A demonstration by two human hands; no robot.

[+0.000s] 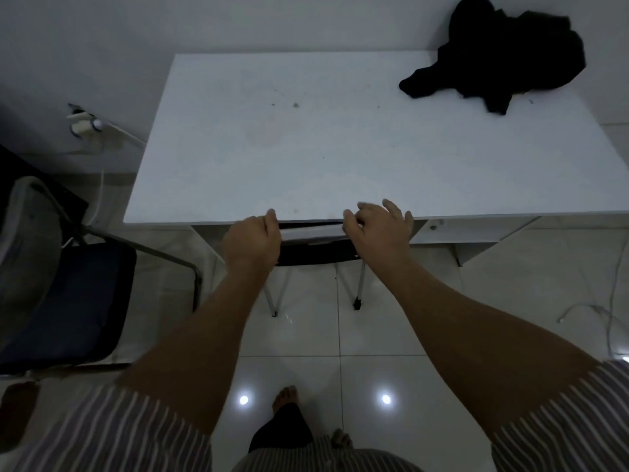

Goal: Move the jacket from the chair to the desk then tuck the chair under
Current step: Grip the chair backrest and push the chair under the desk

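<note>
Jacket point(503, 59), black crumpled cloth, on smooth white desk point(306, 158)

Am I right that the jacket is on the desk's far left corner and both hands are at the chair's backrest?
Not quite: the head view shows the jacket on the desk's far right corner. The left hand and right hand are at the chair's backrest.

1. A second chair point(64, 301) with a dark blue seat and metal frame is standing on the floor at the left.
2. A white plug point(83, 122) is sitting in a wall socket at the upper left; its cable point(124, 132) is running to the right.
3. Another white cable point(585, 310) is lying on the tiled floor point(391, 335) at the right.
4. Two light spots are reflecting off the tiles.
</note>
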